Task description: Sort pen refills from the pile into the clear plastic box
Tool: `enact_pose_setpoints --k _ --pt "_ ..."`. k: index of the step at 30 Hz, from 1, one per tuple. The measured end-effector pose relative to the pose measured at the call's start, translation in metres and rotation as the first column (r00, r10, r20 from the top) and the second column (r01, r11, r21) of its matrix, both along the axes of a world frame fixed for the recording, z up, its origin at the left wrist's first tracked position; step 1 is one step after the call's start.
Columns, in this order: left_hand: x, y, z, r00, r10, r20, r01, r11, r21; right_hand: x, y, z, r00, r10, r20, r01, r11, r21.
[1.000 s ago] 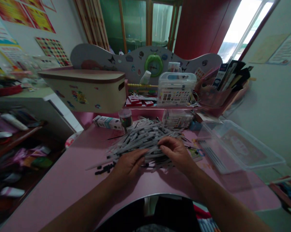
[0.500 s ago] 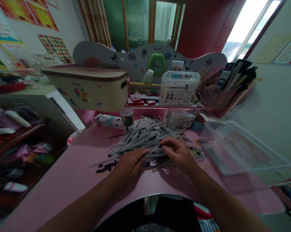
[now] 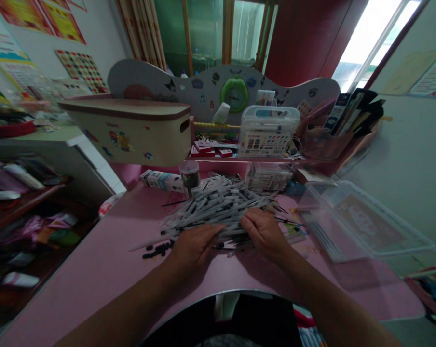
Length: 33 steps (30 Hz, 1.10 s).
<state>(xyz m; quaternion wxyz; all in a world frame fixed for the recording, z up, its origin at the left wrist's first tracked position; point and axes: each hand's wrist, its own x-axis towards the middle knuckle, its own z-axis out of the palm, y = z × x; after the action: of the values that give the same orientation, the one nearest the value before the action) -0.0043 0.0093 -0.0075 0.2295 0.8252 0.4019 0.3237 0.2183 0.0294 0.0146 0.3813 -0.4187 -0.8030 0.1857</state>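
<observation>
A big heap of grey-white pens (image 3: 218, 205) with black tips lies in the middle of the pink desk (image 3: 102, 270). My left hand (image 3: 194, 246) rests on the near left edge of the heap, fingers curled down into the pens. My right hand (image 3: 263, 231) sits on the near right edge, fingers bent and closed among the pens; what each hand grips is hidden. Several small black caps (image 3: 156, 250) lie loose left of my left hand.
A clear plastic tray (image 3: 362, 221) with a few pens stands at the right. Behind the heap are a small jar (image 3: 189, 176), a carton (image 3: 162, 180), a clear case (image 3: 266, 132) and a wooden box (image 3: 131, 127). Cluttered shelves (image 3: 22, 193) stand left.
My right hand has dropped lower onto the near edge of the heap and its fingers have closed in. My left hand has barely moved.
</observation>
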Motion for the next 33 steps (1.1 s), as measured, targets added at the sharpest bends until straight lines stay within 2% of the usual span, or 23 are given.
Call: enact_pose_setpoints --k 2,7,13,18,24,30,33 --pt "-0.0008 0.0012 -0.0023 1.0 -0.007 -0.002 0.007 1.0 0.012 0.0006 -0.0007 -0.0003 1.0 0.008 -0.015 -0.009 0.999 -0.045" --pt "-0.0019 0.0015 -0.001 1.0 -0.017 0.001 0.017 1.0 0.02 0.0009 -0.004 0.0029 0.979 0.076 -0.188 -0.114 0.973 -0.2" --pt "0.0001 -0.0007 0.0012 0.997 -0.022 -0.069 0.023 0.999 0.022 0.0 -0.0012 -0.0021 0.995 0.006 -0.104 -0.026 0.983 -0.184" --pt "0.0007 -0.0009 0.0012 0.997 -0.022 -0.069 0.024 0.999 0.036 0.0011 -0.0033 -0.0008 0.974 0.055 -0.221 -0.107 0.967 -0.233" --pt "0.0013 -0.0011 -0.0011 0.998 -0.002 -0.068 0.006 0.998 0.063 -0.0014 -0.0015 -0.0021 0.994 0.01 -0.11 -0.028 0.987 -0.161" --pt "0.0012 0.0002 -0.0017 0.999 -0.002 -0.052 0.005 0.998 0.062 -0.0006 -0.0033 -0.0023 0.977 0.053 -0.208 -0.094 0.977 -0.19" --pt "0.0009 0.001 -0.002 0.999 -0.011 -0.052 0.014 0.998 0.055 -0.002 -0.0024 -0.0041 0.987 0.021 -0.156 -0.044 0.988 -0.148"
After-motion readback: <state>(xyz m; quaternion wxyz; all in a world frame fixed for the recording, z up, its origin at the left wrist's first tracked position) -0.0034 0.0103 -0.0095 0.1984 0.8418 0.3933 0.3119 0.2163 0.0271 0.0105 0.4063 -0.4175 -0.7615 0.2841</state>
